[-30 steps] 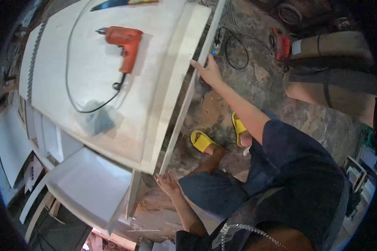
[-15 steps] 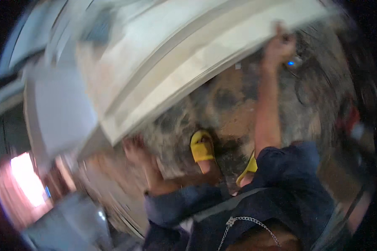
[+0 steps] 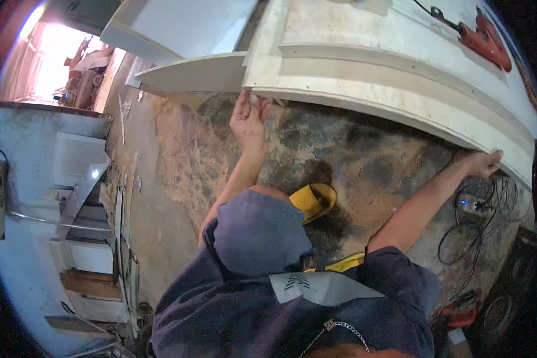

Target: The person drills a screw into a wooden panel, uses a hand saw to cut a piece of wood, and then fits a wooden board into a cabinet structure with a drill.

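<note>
While the fingers of the left hand are curling around the near corner of the big white panel, pinching its lower edge, the right hand is reaching far out and closing on that same edge near the other end, thumb on the face and fingers tucked underneath. So both hands are gripping 1 long, pale board with raised trim strips, and it is sitting just ahead of the person, spanning from the left hand across to the right rim of view. An orange power drill is lying on top of it near the far right, cord trailing across the surface. That is the worry here: if the panel tips or jolts, the loose drill could be sliding off. Underfoot, a yellow sandal is planted on the rough, dusty floor, and a white power strip with a tangle of black cables is lying right beside the right arm, so a snagged foot is looking possible. As for containers, no box, bin or tray is showing; the white cabinet frames at left are looking bare inside
</note>
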`<state>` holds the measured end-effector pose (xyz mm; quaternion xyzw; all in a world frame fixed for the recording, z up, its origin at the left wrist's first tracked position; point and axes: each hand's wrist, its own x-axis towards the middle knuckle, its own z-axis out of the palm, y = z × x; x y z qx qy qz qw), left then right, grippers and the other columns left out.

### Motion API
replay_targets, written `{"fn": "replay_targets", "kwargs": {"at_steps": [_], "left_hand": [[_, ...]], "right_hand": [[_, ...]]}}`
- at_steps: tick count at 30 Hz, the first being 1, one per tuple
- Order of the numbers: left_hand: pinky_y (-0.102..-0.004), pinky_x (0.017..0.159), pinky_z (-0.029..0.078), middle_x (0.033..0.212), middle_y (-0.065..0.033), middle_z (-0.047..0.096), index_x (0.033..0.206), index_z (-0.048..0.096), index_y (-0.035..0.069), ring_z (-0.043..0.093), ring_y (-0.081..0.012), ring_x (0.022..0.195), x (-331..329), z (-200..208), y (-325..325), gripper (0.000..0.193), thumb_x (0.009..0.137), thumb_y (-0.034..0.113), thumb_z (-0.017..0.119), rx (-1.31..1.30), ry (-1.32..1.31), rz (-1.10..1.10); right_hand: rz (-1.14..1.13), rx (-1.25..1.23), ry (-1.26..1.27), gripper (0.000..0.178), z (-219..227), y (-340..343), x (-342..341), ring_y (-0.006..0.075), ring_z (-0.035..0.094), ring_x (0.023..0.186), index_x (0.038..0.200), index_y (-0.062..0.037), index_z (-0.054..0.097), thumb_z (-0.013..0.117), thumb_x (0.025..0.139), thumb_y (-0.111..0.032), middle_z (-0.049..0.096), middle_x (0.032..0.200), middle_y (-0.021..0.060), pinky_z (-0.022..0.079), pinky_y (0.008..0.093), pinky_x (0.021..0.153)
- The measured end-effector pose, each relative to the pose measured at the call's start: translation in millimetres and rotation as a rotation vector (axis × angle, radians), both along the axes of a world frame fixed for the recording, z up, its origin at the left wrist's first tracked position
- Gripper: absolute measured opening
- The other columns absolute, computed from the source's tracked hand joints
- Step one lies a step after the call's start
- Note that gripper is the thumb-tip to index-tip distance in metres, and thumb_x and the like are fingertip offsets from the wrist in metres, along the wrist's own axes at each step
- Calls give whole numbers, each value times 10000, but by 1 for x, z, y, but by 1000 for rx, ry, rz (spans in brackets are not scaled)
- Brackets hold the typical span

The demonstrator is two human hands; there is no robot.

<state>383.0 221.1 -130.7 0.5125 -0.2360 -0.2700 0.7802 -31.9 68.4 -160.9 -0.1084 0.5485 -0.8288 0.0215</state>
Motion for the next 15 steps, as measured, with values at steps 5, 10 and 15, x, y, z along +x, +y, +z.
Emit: {"fn": "replay_targets", "kwargs": {"at_steps": [5,10,15], "left_hand": [[-252,680,521,937,-151,601,1232,378,-86,621,-196,790,7,-6,3,420,858,35,525,45,-94,-32],[-249,661,523,914,-150,609,1198,422,-94,626,-194,784,15,-13,1,387,857,50,533,8,-246,-32],[-250,608,527,879,-129,619,1152,487,-76,633,-188,712,24,-13,1,337,857,76,543,70,-243,48]], "right_hand": [[-54,47,29,468,-8,-2,3,275,548,763,852,89,557,573,804,-377,584,880,219,448,386,698],[72,-103,-128,554,-8,0,21,289,534,938,1095,82,451,570,815,-381,509,1067,239,477,392,736],[102,-203,-139,556,8,6,50,282,518,923,1153,22,425,547,821,-407,494,1081,202,451,423,747]]}}
